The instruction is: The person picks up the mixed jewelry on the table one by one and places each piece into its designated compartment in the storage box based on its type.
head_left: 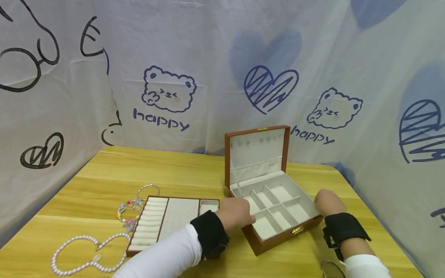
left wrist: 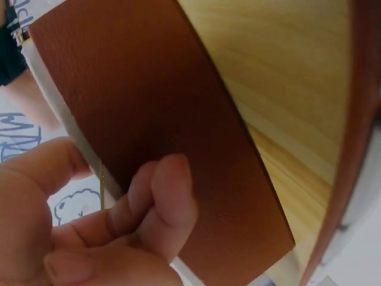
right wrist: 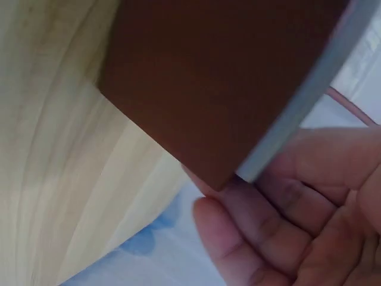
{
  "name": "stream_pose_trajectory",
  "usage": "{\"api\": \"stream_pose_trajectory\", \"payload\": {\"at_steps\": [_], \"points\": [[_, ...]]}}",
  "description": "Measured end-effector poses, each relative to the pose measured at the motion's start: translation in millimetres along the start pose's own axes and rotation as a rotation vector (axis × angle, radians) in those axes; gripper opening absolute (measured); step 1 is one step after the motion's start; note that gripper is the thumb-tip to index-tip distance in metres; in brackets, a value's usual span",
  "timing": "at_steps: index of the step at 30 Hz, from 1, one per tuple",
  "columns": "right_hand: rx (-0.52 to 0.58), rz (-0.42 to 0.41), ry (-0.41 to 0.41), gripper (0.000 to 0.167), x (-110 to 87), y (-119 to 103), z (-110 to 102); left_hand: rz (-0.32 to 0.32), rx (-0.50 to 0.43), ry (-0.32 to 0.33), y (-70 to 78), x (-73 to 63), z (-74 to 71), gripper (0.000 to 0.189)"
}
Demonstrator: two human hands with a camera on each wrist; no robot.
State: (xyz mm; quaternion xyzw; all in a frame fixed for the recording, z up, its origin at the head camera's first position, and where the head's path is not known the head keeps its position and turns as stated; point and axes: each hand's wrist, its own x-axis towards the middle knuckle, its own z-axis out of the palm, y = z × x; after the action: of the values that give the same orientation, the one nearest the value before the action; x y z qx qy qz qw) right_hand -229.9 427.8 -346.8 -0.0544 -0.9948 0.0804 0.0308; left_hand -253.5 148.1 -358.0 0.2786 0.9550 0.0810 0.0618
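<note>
A brown jewelry box [head_left: 283, 231] with a pale, divided inside stands with its lid [head_left: 257, 154] raised. At its left wall my left hand [head_left: 234, 212] has its fingers curled close to the rim. In the left wrist view a thin gold chain [left wrist: 102, 186] runs between the thumb and the curled fingers; most of it is hidden. My right hand [head_left: 328, 202] holds the right side of the box, fingers bent around its corner, as the right wrist view shows. Left of the box lies a tray [head_left: 180, 220] with ring rolls, partly behind my left sleeve.
A pearl necklace [head_left: 74, 241] lies at the table's front left. Beside the tray are a colorful beaded bracelet [head_left: 119, 211] and a slim bangle [head_left: 147, 185]. A round, metal-rimmed thing [head_left: 332, 269] shows near my right wrist. Printed cloth hangs behind the wooden table [head_left: 167, 166].
</note>
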Motion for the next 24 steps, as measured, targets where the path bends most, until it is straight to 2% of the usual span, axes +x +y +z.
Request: {"api": "stream_pose_trajectory", "payload": {"at_steps": [6,11,14,18,21,24], "points": [[0.014,-0.040,-0.052,0.036,-18.6,-6.7,-5.0,-0.015,-0.061,-0.058,-11.6,-5.9,-4.3,0.044],[0.052,-0.045,-0.095,0.038,-34.3,-14.9,-7.4,-0.019,-0.061,-0.068,-20.6,-11.1,-4.6,0.042],[0.074,-0.022,-0.153,0.039,-41.6,-18.4,-8.9,-0.013,-0.056,-0.074,-24.3,-14.4,-5.6,0.040],[0.074,0.038,-0.245,0.032,-50.5,-20.9,-11.3,-0.008,-0.063,-0.088,-27.8,-17.8,-7.8,0.037],[0.071,0.059,-0.274,0.028,-59.8,-22.1,-11.6,-0.014,-0.065,-0.092,-28.9,-20.1,-9.0,0.035],[0.103,0.066,-0.282,0.034,-69.6,-23.4,-10.8,-0.019,-0.064,-0.094,-29.5,-21.2,-10.0,0.037]]}}
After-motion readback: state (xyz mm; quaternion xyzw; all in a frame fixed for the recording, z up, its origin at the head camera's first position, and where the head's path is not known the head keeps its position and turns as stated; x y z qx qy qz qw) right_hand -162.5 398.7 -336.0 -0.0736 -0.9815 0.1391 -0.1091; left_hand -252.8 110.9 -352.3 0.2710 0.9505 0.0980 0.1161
